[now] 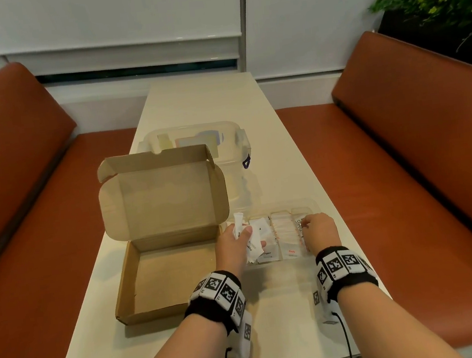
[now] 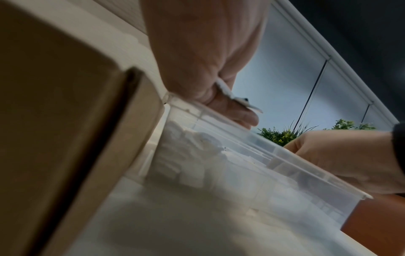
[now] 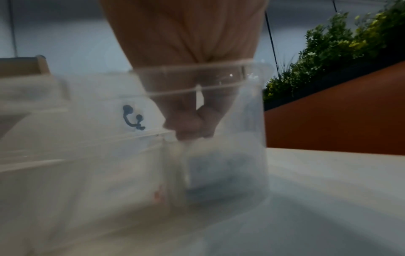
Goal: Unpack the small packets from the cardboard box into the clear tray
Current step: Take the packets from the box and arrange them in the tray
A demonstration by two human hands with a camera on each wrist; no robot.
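White packets (image 1: 283, 233) fill the compartments of the clear tray (image 1: 314, 203), which sits on the table (image 1: 199, 103) just right of the open cardboard box (image 1: 163, 275). The left hand (image 1: 232, 245) grips a bunch of packets (image 1: 245, 236) over the tray's left end. The right hand (image 1: 320, 231) reaches curled fingers into the rightmost compartment, pinching a packet there.

Bare desk (image 1: 287, 305) lies open under both wrists. Left of the hands the cardboard box (image 1: 163, 275) blocks passage, its raised lid (image 1: 163, 193) walling the far-left side.
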